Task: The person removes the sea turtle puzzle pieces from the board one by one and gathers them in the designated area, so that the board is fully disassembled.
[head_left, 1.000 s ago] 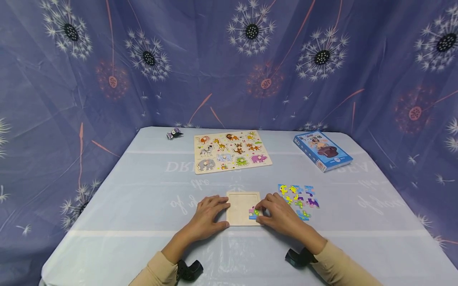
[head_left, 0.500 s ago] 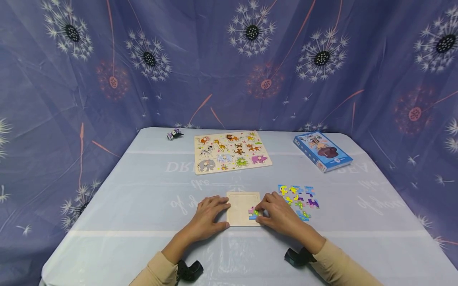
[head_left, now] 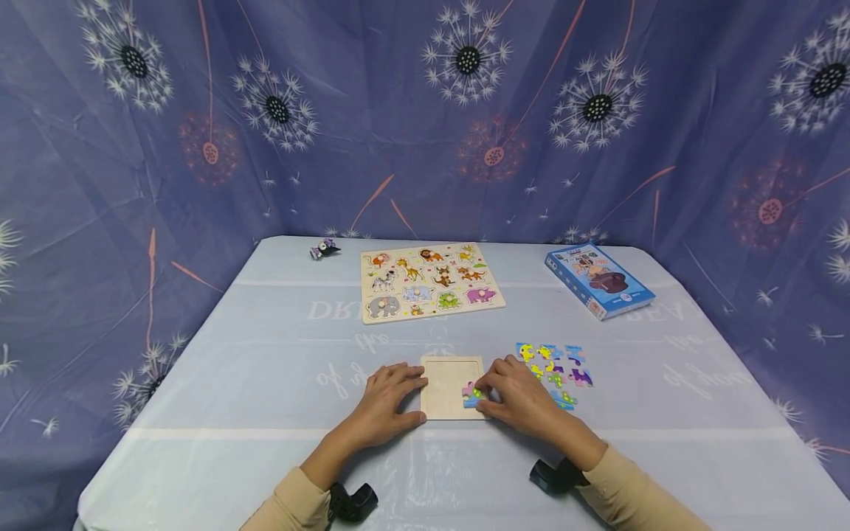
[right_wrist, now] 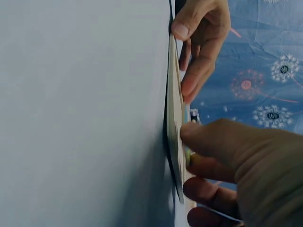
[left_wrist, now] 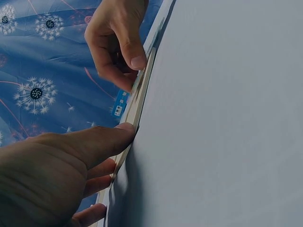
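A square wooden puzzle tray (head_left: 441, 387) with a raised rim lies in front of the person. The left hand (head_left: 388, 402) rests against its left edge, thumb at the near corner, fingers extended farther up the side. At the tray's lower right corner, the right hand (head_left: 518, 394) pinches a pink, green and blue jigsaw piece (head_left: 470, 397) between thumb and fingers, partly hiding it. The left wrist view shows the left thumb (left_wrist: 124, 132) touching the tray's side. From the right wrist, the tray (right_wrist: 175, 104) appears edge-on between both hands.
Several loose jigsaw pieces (head_left: 556, 369) lie right of the tray, some behind the right hand. An animal peg puzzle board (head_left: 432, 284) lies farther back, a blue box (head_left: 600, 280) at the back right, and a small dark purple object (head_left: 324, 249) at the back left.
The jigsaw piece has shifted very slightly to the right under the right fingers. The left hand and the tray stay where they were.
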`<state>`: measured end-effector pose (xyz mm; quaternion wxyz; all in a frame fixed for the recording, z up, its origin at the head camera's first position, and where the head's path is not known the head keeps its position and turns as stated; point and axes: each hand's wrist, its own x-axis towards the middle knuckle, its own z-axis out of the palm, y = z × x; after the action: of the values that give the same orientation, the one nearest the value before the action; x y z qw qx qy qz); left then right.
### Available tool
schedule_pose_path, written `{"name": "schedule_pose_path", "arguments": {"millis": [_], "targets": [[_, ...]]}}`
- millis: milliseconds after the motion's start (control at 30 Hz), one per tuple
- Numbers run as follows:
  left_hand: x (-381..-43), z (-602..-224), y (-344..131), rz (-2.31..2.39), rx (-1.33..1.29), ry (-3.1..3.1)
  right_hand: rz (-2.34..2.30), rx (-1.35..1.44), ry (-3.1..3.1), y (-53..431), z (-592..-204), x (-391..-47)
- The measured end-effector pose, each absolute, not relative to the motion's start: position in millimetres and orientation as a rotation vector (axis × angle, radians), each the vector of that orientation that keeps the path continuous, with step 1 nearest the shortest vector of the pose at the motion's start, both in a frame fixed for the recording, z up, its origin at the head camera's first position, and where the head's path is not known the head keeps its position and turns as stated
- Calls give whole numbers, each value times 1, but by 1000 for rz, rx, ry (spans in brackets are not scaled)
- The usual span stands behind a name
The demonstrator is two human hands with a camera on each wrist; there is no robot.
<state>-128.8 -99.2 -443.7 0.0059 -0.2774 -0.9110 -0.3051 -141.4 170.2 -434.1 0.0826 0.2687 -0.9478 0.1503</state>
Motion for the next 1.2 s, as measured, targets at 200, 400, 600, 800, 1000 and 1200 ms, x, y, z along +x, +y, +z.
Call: {"name": "schedule_pose_path", "arguments": {"millis": [200,400,600,800,1000,1200], "targets": [[-130,-444,-99,-945,-875,-2837,493,769,-2789,191,-427,-140],[-130,-443,-99,-939,-873,-2836,522,671,-2826,226,-422,-137],[-130,-443,-99,-944,-861,-2854,485,650,-2820,267,-422,-131],[-130,-444,-100,-943,-857,-2851,435,662,-2772,303,-425,-126],[-130,-444,-100,-951,-855,-2856,390,646,-2810,328,-427,-124],[-130,-445,-99,-948,-858,-2859,392,609,-2881,339,-427,-121]]}}
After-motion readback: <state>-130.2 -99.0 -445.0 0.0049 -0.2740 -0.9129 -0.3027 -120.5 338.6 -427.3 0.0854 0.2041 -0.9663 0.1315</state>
